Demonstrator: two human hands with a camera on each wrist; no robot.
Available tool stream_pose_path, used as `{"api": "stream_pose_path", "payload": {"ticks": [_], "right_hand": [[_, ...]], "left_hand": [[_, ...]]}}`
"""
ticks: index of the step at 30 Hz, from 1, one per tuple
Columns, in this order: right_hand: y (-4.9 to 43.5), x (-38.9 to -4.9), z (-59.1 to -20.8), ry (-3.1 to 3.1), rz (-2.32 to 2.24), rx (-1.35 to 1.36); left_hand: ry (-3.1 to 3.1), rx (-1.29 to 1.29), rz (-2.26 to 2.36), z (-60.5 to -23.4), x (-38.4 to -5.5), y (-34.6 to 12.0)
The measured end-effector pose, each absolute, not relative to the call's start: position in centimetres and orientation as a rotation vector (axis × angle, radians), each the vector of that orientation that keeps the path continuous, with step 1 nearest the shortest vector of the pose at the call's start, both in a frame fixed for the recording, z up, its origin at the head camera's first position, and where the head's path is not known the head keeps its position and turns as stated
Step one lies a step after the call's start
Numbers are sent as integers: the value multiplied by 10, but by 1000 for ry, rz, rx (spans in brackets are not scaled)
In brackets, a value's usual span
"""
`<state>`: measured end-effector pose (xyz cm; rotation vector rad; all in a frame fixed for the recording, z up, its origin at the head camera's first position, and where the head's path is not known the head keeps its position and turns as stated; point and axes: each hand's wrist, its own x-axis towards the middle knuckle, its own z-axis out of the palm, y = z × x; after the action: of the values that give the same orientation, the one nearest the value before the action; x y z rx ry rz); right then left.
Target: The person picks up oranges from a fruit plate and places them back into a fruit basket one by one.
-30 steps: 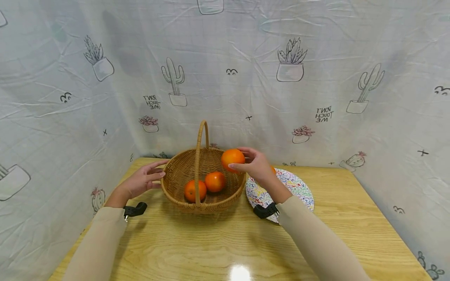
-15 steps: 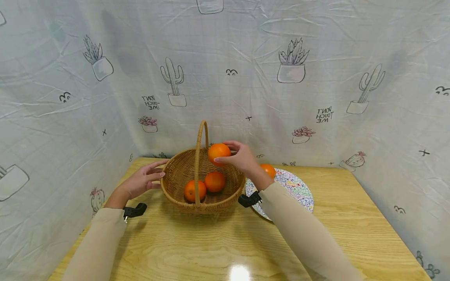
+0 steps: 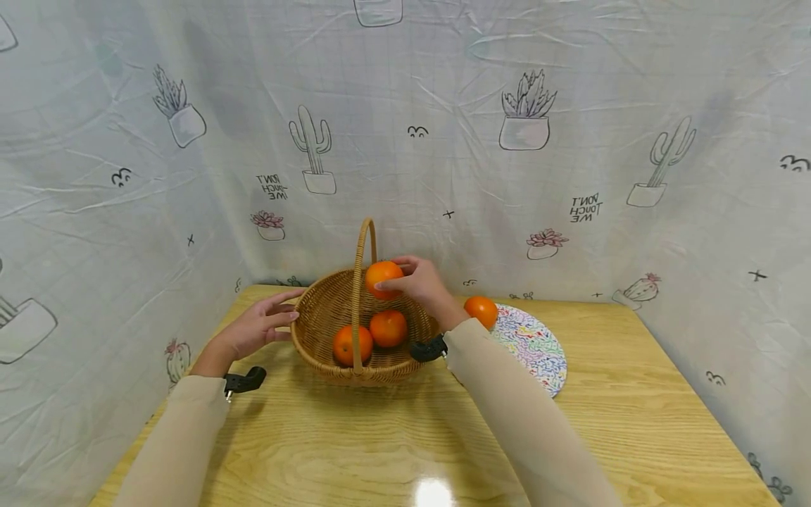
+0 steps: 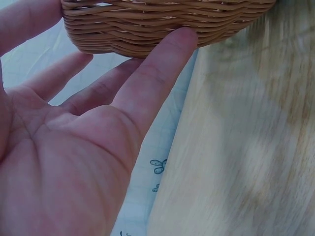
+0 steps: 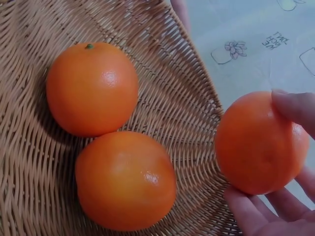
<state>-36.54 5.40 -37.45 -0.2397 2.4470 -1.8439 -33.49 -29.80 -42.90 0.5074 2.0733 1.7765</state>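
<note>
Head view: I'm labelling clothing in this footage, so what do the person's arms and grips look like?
The left sleeve and right sleeve are long, plain and beige. Small, black, angular devices are worn at the wrists: left wrist camera, right wrist camera. The left grip and right grip are ungloved.

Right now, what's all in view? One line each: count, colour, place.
Basket: 1, brown wicker, on table
Basket oranges: 2, orange, inside basket, side by side
Held orange: 1, orange, in right hand, raised at basket's far side
Plate: 1, white with multicoloured marks, on table, right of basket
Plate orange: 1, orange, at plate's far edge
Table: 1, light wood, under basket and plate
Cloth: count unclear, pale grey with plant drawings, behind and beside table
Wrist devices: 2, black, one per wrist
Sleeves: 2, beige, both arms
Right hand: 1, bare, gripping held orange
Left hand: 1, bare, touching basket's left side
</note>
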Motion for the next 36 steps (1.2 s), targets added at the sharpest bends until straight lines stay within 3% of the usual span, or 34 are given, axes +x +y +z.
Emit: {"api": "stream_pose_path", "payload": {"ticks": [26,36], "right_hand": [[20,-363,-386,2512,-1610,127],[18,-363,-383,2477,-1640,102]], "left_hand": [[2085,512,1749,-433,-333,-300],[2087,520,1749,-431,-335,-305]]}}
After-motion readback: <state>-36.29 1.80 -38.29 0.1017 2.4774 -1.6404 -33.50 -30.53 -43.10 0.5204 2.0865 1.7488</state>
